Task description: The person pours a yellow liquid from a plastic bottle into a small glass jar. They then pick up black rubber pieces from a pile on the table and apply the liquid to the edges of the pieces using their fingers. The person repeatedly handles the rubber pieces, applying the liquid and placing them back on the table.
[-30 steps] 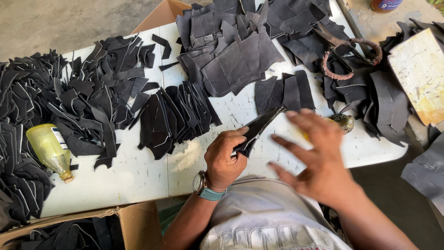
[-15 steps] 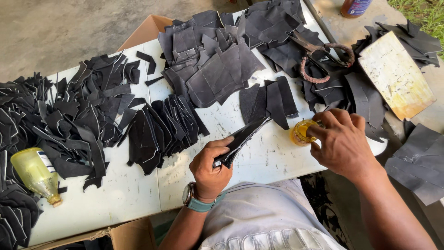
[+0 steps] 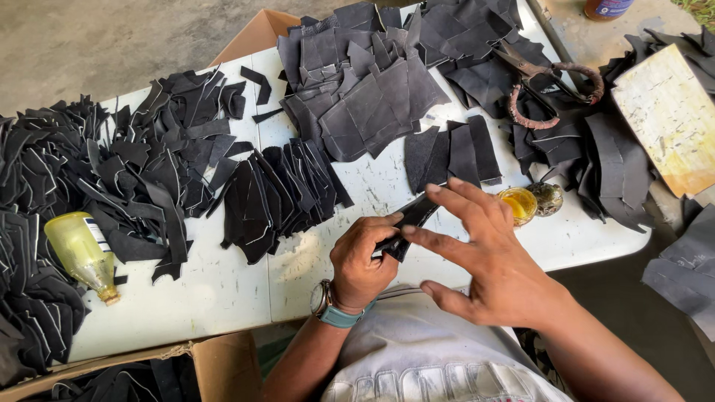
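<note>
My left hand (image 3: pixel 363 262) grips a narrow black leather piece (image 3: pixel 412 221) just above the near edge of the white table (image 3: pixel 223 286). My right hand (image 3: pixel 488 253) hovers beside it with fingers spread, the fingertips touching or almost touching the piece. A small round tin of yellow glue (image 3: pixel 518 203) and its lid (image 3: pixel 547 198) sit on the table right behind my right hand. A fanned row of black cut pieces (image 3: pixel 279 195) lies to the left of my left hand.
Heaps of black leather scraps (image 3: pixel 112 171) cover the left side, larger pieces (image 3: pixel 372 97) the back. A yellowish plastic bottle (image 3: pixel 82 255) lies at the left. Rusty scissors (image 3: pixel 547 85) rest at the back right beside a worn board (image 3: pixel 670 119). A cardboard box (image 3: pixel 216 365) stands below.
My right hand went to the glue tin half a second ago and has come back left to the leather piece. The left hand kept hold of the piece.
</note>
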